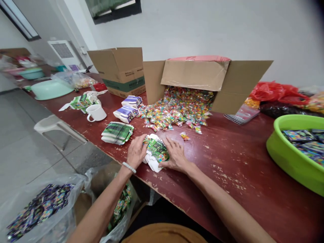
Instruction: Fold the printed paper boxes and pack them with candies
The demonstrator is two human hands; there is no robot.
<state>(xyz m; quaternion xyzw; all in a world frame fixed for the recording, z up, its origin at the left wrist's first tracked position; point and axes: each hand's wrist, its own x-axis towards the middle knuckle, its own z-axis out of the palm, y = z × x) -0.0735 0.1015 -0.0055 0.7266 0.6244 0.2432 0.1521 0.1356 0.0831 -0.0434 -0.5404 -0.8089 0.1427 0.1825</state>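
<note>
Between my two hands lies a small stack of flat green-and-white printed cartons (157, 150), resting near the front edge of the red table (215, 148). My left hand (136, 151) grips the stack's left edge, a pale beaded bracelet on its wrist. From the other side my right hand (176, 153) presses against the right edge, thumb low and fingers along the top. Just left of them sits a second, fanned stack of green cartons (117, 133). A single wrapped candy (184, 136) lies beyond my right hand.
Wrapped candies (174, 109) spill from a tipped cardboard box (194, 74). Purple cartons (126, 113), a white mug (96, 112) and an upright cardboard box (124, 74) stand left. A lime-green tub (291, 162) of packets is at right; plastic bags of packets (45, 209) sit below the table.
</note>
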